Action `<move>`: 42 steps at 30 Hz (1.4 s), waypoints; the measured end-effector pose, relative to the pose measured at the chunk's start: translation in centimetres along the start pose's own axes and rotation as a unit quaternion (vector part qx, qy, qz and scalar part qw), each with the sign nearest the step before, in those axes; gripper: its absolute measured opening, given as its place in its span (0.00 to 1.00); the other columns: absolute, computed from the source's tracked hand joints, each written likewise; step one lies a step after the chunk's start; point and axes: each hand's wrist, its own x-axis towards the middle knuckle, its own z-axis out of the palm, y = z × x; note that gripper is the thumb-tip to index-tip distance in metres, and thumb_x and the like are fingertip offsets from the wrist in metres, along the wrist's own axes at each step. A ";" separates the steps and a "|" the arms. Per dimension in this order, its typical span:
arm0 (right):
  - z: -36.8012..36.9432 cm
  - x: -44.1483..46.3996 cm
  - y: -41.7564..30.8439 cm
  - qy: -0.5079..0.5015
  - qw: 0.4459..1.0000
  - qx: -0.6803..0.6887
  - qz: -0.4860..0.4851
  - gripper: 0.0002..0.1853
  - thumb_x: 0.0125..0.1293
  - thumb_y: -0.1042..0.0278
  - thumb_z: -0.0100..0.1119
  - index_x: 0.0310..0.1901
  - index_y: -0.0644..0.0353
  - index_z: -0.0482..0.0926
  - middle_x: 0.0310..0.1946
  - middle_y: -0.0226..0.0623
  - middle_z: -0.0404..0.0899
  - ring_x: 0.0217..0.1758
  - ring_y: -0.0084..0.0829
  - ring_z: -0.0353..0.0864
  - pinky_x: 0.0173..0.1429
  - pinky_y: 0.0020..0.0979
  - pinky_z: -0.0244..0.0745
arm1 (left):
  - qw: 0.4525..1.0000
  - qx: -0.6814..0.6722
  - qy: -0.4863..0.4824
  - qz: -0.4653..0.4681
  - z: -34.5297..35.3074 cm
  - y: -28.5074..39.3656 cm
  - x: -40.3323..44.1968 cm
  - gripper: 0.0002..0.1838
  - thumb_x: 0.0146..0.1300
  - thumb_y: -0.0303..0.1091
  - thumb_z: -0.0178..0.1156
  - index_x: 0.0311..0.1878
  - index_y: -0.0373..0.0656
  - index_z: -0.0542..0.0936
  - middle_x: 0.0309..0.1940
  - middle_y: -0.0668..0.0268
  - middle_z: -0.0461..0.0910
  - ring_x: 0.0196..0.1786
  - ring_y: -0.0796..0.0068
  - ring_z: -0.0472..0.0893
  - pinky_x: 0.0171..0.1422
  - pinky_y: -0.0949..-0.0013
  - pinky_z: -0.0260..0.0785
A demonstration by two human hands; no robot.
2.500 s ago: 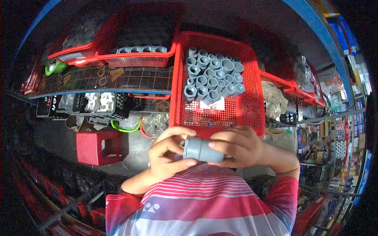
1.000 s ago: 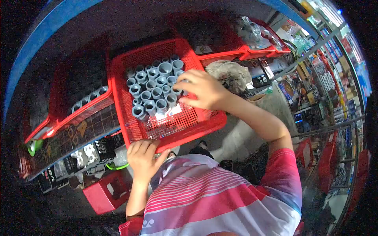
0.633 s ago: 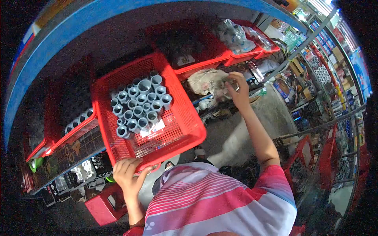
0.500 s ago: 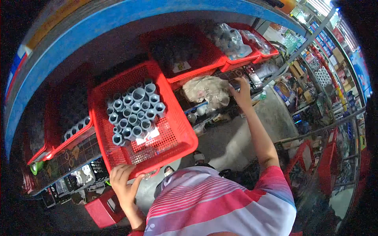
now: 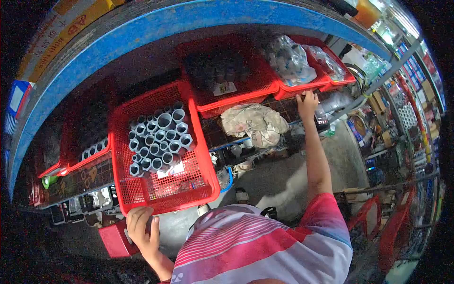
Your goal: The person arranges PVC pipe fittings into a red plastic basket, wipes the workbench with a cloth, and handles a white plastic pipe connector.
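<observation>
My left hand (image 5: 142, 233) is at the near left corner of a red plastic basket (image 5: 208, 176). Its fingers lie against the corner, with the thumb held apart. Inside the basket stand many grey pipe fittings (image 5: 160, 142) with hexagonal rims, over a white paper label. Farther right, my right hand (image 5: 308, 105) reaches to the front rim of another red basket (image 5: 302, 86), fingers bent and thumb apart. Clear plastic bags (image 5: 289, 61) fill that basket. A crumpled, dirty pale bag (image 5: 255, 124) lies on the shelf between my hands.
More red baskets line the shelf, one in shadow behind (image 5: 241, 97) and others at the left (image 5: 90, 160). A blue shelf beam (image 5: 208, 18) arches overhead. A red box (image 5: 113, 241) sits low left. Crowded racks and a metal pole (image 5: 402, 59) stand right.
My right hand has moved from beside the pale bag up and right to the bagged-goods basket. The fittings basket sits straighter, and my left hand has slipped lower on its corner.
</observation>
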 end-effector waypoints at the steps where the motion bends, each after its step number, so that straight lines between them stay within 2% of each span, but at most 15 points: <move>1: 0.0 -0.7 -0.9 -0.001 1.000 0.006 -0.004 0.19 0.56 0.57 0.58 0.45 0.59 0.70 0.52 0.46 0.67 0.58 0.53 0.61 0.61 0.49 0.53 | 1.000 0.005 0.004 -0.003 0.0 0.1 0.3 0.11 0.44 0.29 0.63 0.32 0.35 0.78 0.33 0.59 0.77 0.40 0.58 0.74 0.49 0.61 0.64; 3: -0.6 -2.5 -3.4 0.203 0.965 0.126 -0.112 0.16 0.54 0.64 0.59 0.43 0.58 0.70 0.49 0.43 0.69 0.54 0.49 0.64 0.60 0.46 0.55 | 0.998 0.035 -0.024 0.036 0.4 0.3 1.5 0.10 0.43 0.29 0.63 0.31 0.36 0.77 0.32 0.60 0.77 0.39 0.59 0.74 0.47 0.61 0.64; 4: -2.0 -3.2 -5.4 0.202 0.964 0.128 -0.115 0.16 0.54 0.64 0.59 0.43 0.58 0.70 0.49 0.43 0.69 0.54 0.49 0.64 0.60 0.46 0.55 | 0.997 0.036 -0.048 0.049 0.4 0.6 2.5 0.10 0.43 0.29 0.64 0.31 0.38 0.77 0.31 0.61 0.76 0.39 0.60 0.75 0.46 0.61 0.64; 6: -5.7 -4.0 -10.2 0.178 0.941 0.266 -0.107 0.16 0.51 0.71 0.61 0.42 0.59 0.70 0.51 0.43 0.68 0.54 0.42 0.65 0.60 0.38 0.57 | 0.992 0.056 -0.070 0.091 0.7 1.9 5.3 0.11 0.43 0.30 0.64 0.31 0.38 0.77 0.31 0.61 0.76 0.39 0.60 0.75 0.46 0.61 0.64; 11: -8.1 0.5 -16.5 0.108 0.934 0.265 -0.216 0.16 0.51 0.69 0.61 0.43 0.60 0.73 0.45 0.46 0.71 0.50 0.47 0.67 0.56 0.41 0.62 | 0.935 0.066 -0.156 0.312 2.2 7.7 12.9 0.12 0.45 0.36 0.65 0.33 0.41 0.78 0.31 0.63 0.76 0.38 0.62 0.75 0.42 0.61 0.66; 13: -5.4 3.3 -17.7 -0.019 0.946 0.275 -0.169 0.16 0.49 0.67 0.62 0.41 0.61 0.75 0.45 0.46 0.73 0.51 0.46 0.69 0.55 0.40 0.63 | 0.912 0.021 -0.218 0.346 4.2 8.8 15.9 0.13 0.48 0.39 0.63 0.34 0.42 0.78 0.31 0.61 0.77 0.39 0.62 0.76 0.42 0.62 0.67; 17: -2.3 5.3 -18.8 -0.042 0.934 0.285 -0.211 0.18 0.49 0.65 0.63 0.42 0.62 0.75 0.44 0.47 0.73 0.51 0.47 0.69 0.54 0.40 0.64 | 0.933 0.015 -0.251 0.256 13.1 7.3 23.1 0.18 0.55 0.46 0.57 0.38 0.38 0.78 0.35 0.54 0.78 0.42 0.55 0.76 0.47 0.58 0.67; 19: -2.7 5.2 -18.7 0.029 0.955 0.239 -0.172 0.18 0.49 0.65 0.63 0.41 0.63 0.75 0.44 0.48 0.73 0.50 0.47 0.70 0.55 0.39 0.64 | 0.945 -0.013 -0.274 0.180 17.8 4.6 25.3 0.22 0.59 0.48 0.53 0.44 0.36 0.75 0.41 0.49 0.76 0.47 0.51 0.74 0.52 0.57 0.65; 21: -7.9 2.3 -17.1 0.049 0.982 0.179 -0.010 0.19 0.49 0.65 0.63 0.42 0.64 0.74 0.44 0.49 0.73 0.50 0.47 0.70 0.57 0.38 0.63 | 0.946 -0.005 -0.260 0.194 22.7 0.7 26.2 0.24 0.60 0.50 0.51 0.47 0.36 0.74 0.44 0.47 0.74 0.49 0.50 0.73 0.54 0.57 0.64; 23: -8.0 -0.6 -12.4 0.301 0.916 0.260 -0.053 0.17 0.55 0.59 0.55 0.41 0.63 0.74 0.47 0.48 0.73 0.53 0.48 0.67 0.61 0.46 0.57 | 0.948 -0.001 -0.246 0.202 24.1 0.0 26.4 0.25 0.62 0.51 0.49 0.49 0.36 0.73 0.47 0.45 0.72 0.52 0.49 0.72 0.56 0.58 0.63; 26: -5.6 -3.8 -6.2 0.206 0.955 0.194 0.089 0.19 0.58 0.59 0.52 0.48 0.62 0.71 0.53 0.52 0.68 0.60 0.50 0.61 0.64 0.50 0.52 | 0.920 -0.014 -0.303 0.247 24.6 0.1 25.7 0.27 0.63 0.53 0.47 0.50 0.36 0.73 0.50 0.45 0.71 0.54 0.48 0.70 0.58 0.57 0.62; 28: -2.3 -4.0 -4.3 -0.001 0.973 -0.094 0.210 0.25 0.59 0.56 0.49 0.55 0.61 0.65 0.59 0.62 0.58 0.67 0.56 0.49 0.66 0.58 0.42 | 0.913 -0.022 -0.357 0.196 24.6 0.3 25.6 0.27 0.63 0.54 0.47 0.50 0.37 0.74 0.49 0.45 0.72 0.54 0.48 0.70 0.58 0.57 0.62; 32: 1.8 -1.3 -2.5 -0.133 0.934 -0.120 0.309 0.32 0.57 0.46 0.46 0.58 0.61 0.61 0.63 0.66 0.49 0.69 0.60 0.42 0.65 0.65 0.33 | 0.922 -0.003 -0.339 0.185 24.2 0.9 25.5 0.28 0.62 0.56 0.45 0.47 0.38 0.76 0.46 0.45 0.74 0.51 0.48 0.72 0.57 0.56 0.63; 36: 2.7 -0.5 -3.0 -0.117 0.959 -0.109 0.232 0.29 0.58 0.49 0.46 0.55 0.62 0.64 0.61 0.68 0.52 0.69 0.59 0.43 0.66 0.64 0.32 | 0.929 0.040 -0.333 0.157 23.4 1.7 25.2 0.29 0.62 0.57 0.44 0.46 0.38 0.76 0.44 0.45 0.75 0.48 0.48 0.73 0.55 0.56 0.64; 42: 2.2 -1.9 -4.8 -0.055 0.987 -0.059 0.141 0.28 0.55 0.52 0.56 0.52 0.63 0.65 0.60 0.57 0.59 0.67 0.57 0.50 0.64 0.62 0.45 | 0.937 0.040 -0.323 0.124 23.6 1.7 25.2 0.30 0.62 0.58 0.44 0.46 0.37 0.75 0.43 0.45 0.75 0.48 0.47 0.74 0.54 0.56 0.65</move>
